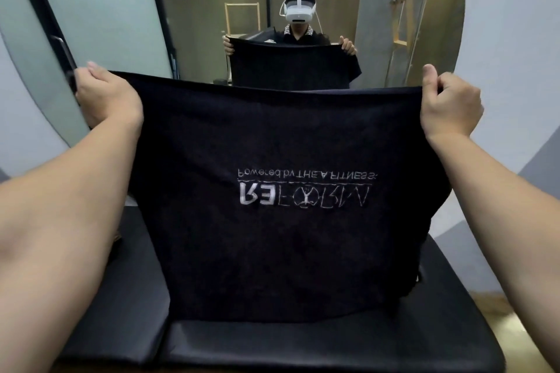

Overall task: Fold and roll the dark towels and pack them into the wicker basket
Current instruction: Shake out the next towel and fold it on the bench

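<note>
Head view: padded black bench sits nearest, at the bottom edge, two cushion sections with a seam between. Above it hangs the dark towel, held up spread flat, its lower hem just over the bench surface or brushing it, can't tell which. White logo print reads upside down and mirrored from here. Left hand pinches the top-left corner, right hand clamps the top-right corner with thumb up; hands well apart, top edge taut between them. Mirror ahead shows the person in a white headset holding the same towel. Wicker basket not in view.

Step, my read: opening out one towel before the first fold. Next move likely needs the two corners brought together, or the towel laid flat on the bench, keeping edges aligned so the roll comes out even.
</note>
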A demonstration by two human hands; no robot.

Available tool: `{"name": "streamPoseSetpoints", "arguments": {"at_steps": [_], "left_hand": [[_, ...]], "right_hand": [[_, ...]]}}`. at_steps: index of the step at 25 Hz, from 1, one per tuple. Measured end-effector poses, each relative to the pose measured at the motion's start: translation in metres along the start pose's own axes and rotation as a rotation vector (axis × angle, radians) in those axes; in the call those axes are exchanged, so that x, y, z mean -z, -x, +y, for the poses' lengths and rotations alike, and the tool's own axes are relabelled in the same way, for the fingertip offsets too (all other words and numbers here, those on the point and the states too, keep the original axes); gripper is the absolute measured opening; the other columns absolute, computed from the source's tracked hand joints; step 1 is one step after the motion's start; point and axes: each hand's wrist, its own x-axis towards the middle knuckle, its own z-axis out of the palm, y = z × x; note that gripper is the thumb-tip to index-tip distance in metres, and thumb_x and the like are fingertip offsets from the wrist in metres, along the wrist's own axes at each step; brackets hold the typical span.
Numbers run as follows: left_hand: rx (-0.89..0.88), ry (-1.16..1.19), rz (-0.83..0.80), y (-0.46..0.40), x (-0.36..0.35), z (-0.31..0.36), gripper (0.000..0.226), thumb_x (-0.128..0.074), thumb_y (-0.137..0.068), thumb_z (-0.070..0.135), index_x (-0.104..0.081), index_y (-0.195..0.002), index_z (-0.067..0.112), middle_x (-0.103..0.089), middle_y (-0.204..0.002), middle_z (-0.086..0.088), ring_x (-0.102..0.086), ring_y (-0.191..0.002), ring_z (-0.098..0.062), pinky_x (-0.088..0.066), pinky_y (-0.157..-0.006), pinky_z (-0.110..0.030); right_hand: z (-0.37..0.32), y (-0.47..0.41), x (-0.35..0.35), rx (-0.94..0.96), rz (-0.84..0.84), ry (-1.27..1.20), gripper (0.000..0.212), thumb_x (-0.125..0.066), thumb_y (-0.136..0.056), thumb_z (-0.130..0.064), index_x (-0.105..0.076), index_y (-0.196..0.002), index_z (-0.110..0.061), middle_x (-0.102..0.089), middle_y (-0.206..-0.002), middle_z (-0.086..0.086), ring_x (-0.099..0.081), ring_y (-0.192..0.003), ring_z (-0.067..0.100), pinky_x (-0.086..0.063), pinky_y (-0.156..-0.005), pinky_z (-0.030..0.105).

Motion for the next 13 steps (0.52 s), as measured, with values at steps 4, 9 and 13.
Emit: {"name": "streamPoseSetpoints", "arguments": {"at_steps": [4, 9, 13], "left_hand": [[0.037, -0.04, -0.033, 0.002, -0.023, -0.03, 0.049, -0.021, -0.104, 0.043, -0.055, -0.119, 0.011, -0.065, -0.125, -0.011, -0.056, -0.115, -0.036, -0.043, -0.088, -0.04], [0.025, -0.036, -0.141, -0.004, -0.07, -0.065, 0.037, -0.024, -0.105, 0.042, -0.041, -0.079, 0.022, -0.065, -0.121, -0.012, -0.056, -0.111, -0.035, -0.042, -0.085, -0.04], [0.009, -0.064, -0.239, -0.008, -0.12, -0.1, 0.039, -0.026, -0.107, 0.039, -0.021, -0.071, 0.023, -0.062, -0.12, -0.018, -0.054, -0.11, -0.037, -0.037, -0.086, -0.04]], "right_hand": [[0.009, 0.015, -0.029, 0.014, -0.054, 0.055, 0.058, -0.033, -0.1, -0.062, -0.049, -0.074, -0.012, -0.058, -0.081, 0.02, -0.049, -0.078, 0.041, -0.035, -0.067, 0.041], [0.021, 0.018, -0.078, 0.022, -0.135, 0.128, 0.056, -0.032, -0.102, -0.06, -0.052, -0.078, -0.013, -0.063, -0.091, 0.025, -0.055, -0.088, 0.044, -0.034, -0.068, 0.04], [0.038, 0.02, -0.137, 0.04, -0.23, 0.188, 0.063, -0.028, -0.102, -0.061, -0.057, -0.085, -0.008, -0.065, -0.098, 0.027, -0.058, -0.095, 0.047, -0.033, -0.069, 0.04]]}}
